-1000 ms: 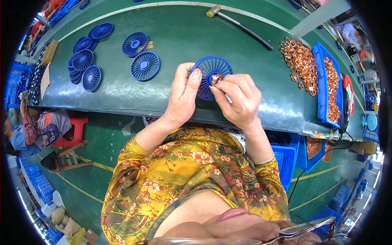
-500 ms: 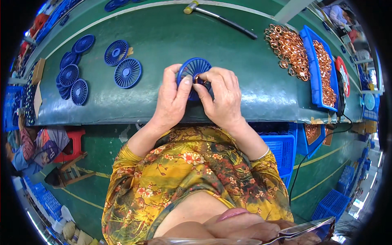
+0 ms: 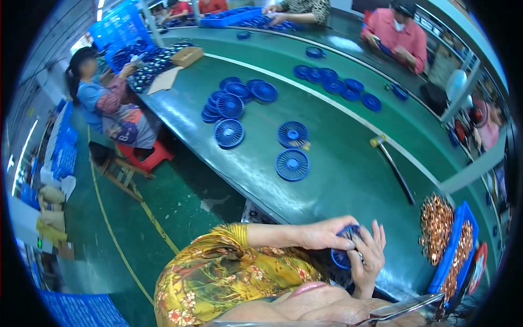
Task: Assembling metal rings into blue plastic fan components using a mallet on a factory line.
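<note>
Above the near table edge I hold a tilted blue slotted plastic disc (image 3: 341,258) in both hands. My left hand (image 3: 328,233) is closed on its rim, with the thumb across the near side. At the disc's right side, the thumb and bent forefinger of my right hand (image 3: 369,253) press against it, and the other fingers point upward. Whatever lies between the right fingertips and the disc's middle is hidden. Further off lie two more blue discs (image 3: 292,164) beside each other, and a heap of similar discs (image 3: 229,106) sits to their left.
A hammer (image 3: 395,166) lies right of the discs. Copper-coloured rings (image 3: 436,226) are piled beside a blue tray (image 3: 455,248) holding more rings. A row of blue parts (image 3: 333,85) lies beyond the white line. Co-workers sit at the left (image 3: 101,98) and far side (image 3: 400,38).
The view has swung left, bringing co-workers and the far tables into sight. Both hands still hold the disc. The copper-coloured ring seen at my right fingertips is now hidden.
</note>
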Available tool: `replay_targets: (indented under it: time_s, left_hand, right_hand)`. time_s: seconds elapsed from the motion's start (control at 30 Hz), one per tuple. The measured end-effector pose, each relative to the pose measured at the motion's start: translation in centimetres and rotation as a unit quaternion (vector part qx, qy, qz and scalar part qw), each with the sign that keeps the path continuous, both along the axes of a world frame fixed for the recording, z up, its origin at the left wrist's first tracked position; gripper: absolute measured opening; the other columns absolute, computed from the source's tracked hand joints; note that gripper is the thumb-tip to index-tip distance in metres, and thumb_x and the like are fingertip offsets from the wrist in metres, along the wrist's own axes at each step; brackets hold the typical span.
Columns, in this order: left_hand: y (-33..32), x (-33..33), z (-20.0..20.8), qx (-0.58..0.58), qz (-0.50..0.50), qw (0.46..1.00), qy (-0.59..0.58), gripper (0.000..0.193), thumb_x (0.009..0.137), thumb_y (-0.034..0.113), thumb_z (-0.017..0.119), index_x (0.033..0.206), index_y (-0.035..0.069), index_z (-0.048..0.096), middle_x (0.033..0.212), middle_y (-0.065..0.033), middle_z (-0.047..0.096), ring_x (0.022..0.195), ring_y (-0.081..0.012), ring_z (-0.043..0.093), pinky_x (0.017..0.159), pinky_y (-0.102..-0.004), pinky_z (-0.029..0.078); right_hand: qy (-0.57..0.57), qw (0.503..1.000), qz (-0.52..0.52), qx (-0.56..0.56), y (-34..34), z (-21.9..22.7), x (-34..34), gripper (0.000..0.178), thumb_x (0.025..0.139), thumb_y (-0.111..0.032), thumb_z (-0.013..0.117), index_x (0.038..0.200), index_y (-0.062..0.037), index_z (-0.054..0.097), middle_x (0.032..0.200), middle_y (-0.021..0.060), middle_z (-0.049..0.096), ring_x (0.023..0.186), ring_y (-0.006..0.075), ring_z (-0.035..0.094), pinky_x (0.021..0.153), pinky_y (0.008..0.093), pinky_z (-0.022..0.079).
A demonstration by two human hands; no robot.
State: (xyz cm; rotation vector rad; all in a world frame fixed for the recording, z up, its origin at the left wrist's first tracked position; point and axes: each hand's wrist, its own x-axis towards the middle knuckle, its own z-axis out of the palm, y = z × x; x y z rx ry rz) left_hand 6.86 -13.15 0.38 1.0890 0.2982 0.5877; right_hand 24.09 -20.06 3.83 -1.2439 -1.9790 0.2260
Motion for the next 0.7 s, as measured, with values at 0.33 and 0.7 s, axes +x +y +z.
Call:
replay_targets:
  time_s: [0.33,0.7]
  left_hand:
    - [-1.1,1.9,-0.3,-0.003,0.086,0.996,0.017,0.035,0.093,0.023,0.058,0.121,0.006,0.045,0.096,0.0006,0.053,0.083,-0.0039,0.049,0.069,-0.0199,0.044]
    - [-1.5,-0.3,1.0,-0.042,0.035,0.996,0.075,0.043,0.094,0.023,0.057,0.126,0.002,0.038,0.108,-0.0045,0.052,0.097,-0.0092,0.051,0.082,-0.0245,0.046]
  right_hand:
    - [0.042,0.991,-0.124,0.038,-0.9,-2.2,-0.8,0.021,0.075,-0.007,0.070,0.095,-0.0040,0.066,0.105,0.0111,0.067,0.111,0.0336,0.058,0.105,0.0519,0.030]
    - [0.056,0.998,-0.019,0.011,-0.3,-1.7,0.4,0.019,0.077,-0.019,0.072,0.094,-0.0104,0.072,0.110,0.0039,0.068,0.121,0.0301,0.052,0.108,0.0519,0.023]
